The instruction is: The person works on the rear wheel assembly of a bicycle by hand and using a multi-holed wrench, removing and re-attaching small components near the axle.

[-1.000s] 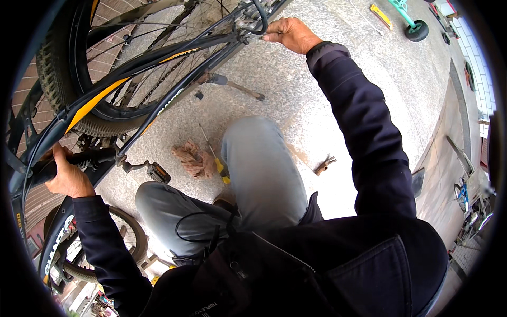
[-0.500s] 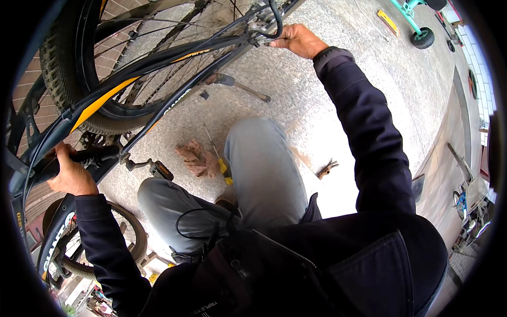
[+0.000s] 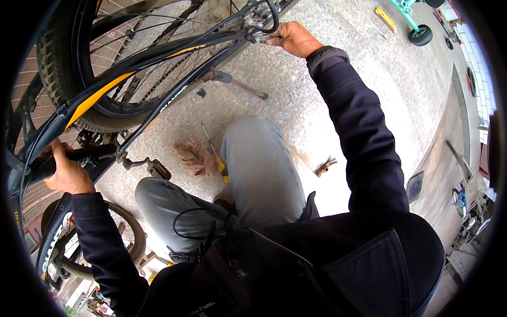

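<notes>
A black bicycle frame with orange-yellow stripes (image 3: 95,104) stretches across the upper left, with its knobby-tyred wheel (image 3: 52,68) behind it. My left hand (image 3: 69,173) is wrapped round a thick black frame tube, fingertips hidden behind it. At the wheel's hub end, beside a silver and black mechanism (image 3: 259,22) with a looped black cable, is my right hand (image 3: 297,40). Its fingers are pinched together against the hub area; what lies between them is hidden. Below the frame are a pedal (image 3: 158,170) and a kickstand (image 3: 243,87).
A yellow-handled screwdriver (image 3: 222,169) and a crumpled brownish cloth (image 3: 195,158) lie on the concrete by my knees. Right of them is a small brown tool (image 3: 326,167). A yellow box cutter (image 3: 385,20) and a turquoise wheeled frame (image 3: 404,9) are at the top right.
The whole view has shifted slightly, so everything sits a little further left. Both hands keep their places on the bicycle.
</notes>
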The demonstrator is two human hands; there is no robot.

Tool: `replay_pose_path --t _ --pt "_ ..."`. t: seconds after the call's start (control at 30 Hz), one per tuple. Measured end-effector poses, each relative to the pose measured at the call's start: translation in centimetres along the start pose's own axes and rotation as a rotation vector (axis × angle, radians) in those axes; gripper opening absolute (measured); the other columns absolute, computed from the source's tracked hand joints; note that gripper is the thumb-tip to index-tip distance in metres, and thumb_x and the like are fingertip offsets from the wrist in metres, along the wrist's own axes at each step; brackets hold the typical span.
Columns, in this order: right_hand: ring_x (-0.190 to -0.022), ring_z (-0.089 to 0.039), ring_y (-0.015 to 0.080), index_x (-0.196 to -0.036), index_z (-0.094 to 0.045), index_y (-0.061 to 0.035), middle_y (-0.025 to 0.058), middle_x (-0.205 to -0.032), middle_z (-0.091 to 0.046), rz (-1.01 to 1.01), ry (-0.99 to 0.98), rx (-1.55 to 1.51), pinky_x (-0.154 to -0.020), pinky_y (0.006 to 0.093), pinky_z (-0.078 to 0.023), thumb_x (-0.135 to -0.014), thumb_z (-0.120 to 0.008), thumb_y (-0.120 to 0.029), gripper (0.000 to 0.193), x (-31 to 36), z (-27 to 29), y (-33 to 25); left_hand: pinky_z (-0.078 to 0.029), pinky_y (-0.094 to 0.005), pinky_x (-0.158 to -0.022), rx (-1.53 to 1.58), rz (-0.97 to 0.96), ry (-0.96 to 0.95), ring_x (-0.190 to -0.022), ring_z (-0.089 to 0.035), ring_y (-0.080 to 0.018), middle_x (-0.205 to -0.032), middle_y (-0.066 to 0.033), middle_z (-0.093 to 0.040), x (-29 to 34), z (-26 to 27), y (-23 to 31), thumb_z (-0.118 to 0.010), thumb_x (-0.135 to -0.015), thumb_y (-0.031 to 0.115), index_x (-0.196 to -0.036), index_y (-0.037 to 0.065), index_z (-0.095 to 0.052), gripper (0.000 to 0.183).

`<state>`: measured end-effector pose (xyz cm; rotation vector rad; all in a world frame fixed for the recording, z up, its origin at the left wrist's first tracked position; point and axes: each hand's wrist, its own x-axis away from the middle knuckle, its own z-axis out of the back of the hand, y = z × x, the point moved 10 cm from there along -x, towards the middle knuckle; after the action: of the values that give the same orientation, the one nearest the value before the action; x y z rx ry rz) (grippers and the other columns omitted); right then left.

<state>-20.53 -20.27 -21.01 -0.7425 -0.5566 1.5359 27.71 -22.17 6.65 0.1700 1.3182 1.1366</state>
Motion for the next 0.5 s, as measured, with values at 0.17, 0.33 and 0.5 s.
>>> replay_pose_path --t 0.17,0.33,0.5 --pt "-0.079 -0.062 0.0193 -0.098 -0.068 -0.0068 0.01 -0.083 -0.067 -0.162 -0.055 -0.234 -0.073 0.032 -0.048 -0.081 -0.067 -0.014 0.019 0.7 -1.8 1.3 -0.04 -0.0237 -0.05 0.019 0.019 0.004 -0.052 -0.049 -0.0114 -0.062 -0.0045 -0.054 0.1 -0.1 -0.1 -0.069 -0.077 0.008 -0.075 0.0 -0.058 0.014" --pt "-0.079 -0.063 0.0201 -0.098 -0.068 -0.0088 0.0115 -0.086 -0.067 -0.071 0.07 -0.06 -0.074 0.0311 -0.048 -0.08 -0.067 -0.013 0.019 0.3 -0.6 0.5 -0.04 -0.0236 -0.05 0.003 -0.015 -0.005 -0.052 -0.049 -0.0112 -0.061 -0.0045 -0.054 0.3 -0.3 0.7 -0.067 -0.078 0.008 -0.073 0.0 -0.057 0.014" --pt "-0.075 -0.062 0.023 -0.094 -0.067 -0.0084 0.0121 -0.082 -0.066 -0.051 0.048 -0.084 -0.07 0.0319 -0.048 -0.079 -0.067 -0.011 0.015 0.1 -0.8 0.4 -0.039 -0.0228 -0.05 0.065 0.012 -0.01 -0.051 -0.047 -0.0096 -0.06 -0.0035 -0.053 0.1 0.1 -0.3 -0.069 -0.077 0.007 -0.079 0.001 -0.061 0.01"
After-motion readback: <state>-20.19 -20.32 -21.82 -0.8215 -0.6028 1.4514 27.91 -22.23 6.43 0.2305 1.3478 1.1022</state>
